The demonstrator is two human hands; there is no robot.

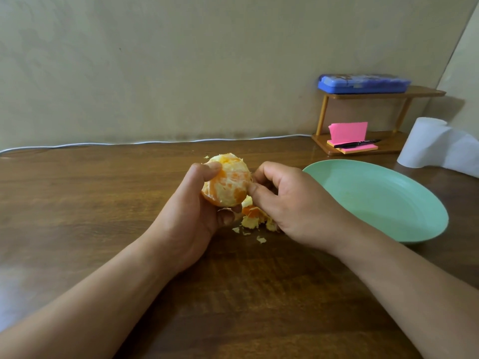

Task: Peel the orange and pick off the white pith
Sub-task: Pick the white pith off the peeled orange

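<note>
A peeled orange point(228, 181), streaked with white pith, is held above the wooden table point(103, 203). My left hand point(197, 211) grips it from the left and below, thumb on its top. My right hand point(287, 200) sits against the orange's right side, thumb and curled fingers pinching at the pith there. Under both hands lies a heap of peel pieces point(255, 216), with small pith scraps point(260, 239) scattered beside it.
A green plate point(383, 200) stands at the right, close to my right wrist. Behind it are a paper roll point(425, 142) and a small wooden shelf point(383, 93) with a blue case point(363, 82), pink notes point(348, 132) and a pen point(356, 143). A white cable point(155, 142) runs along the wall.
</note>
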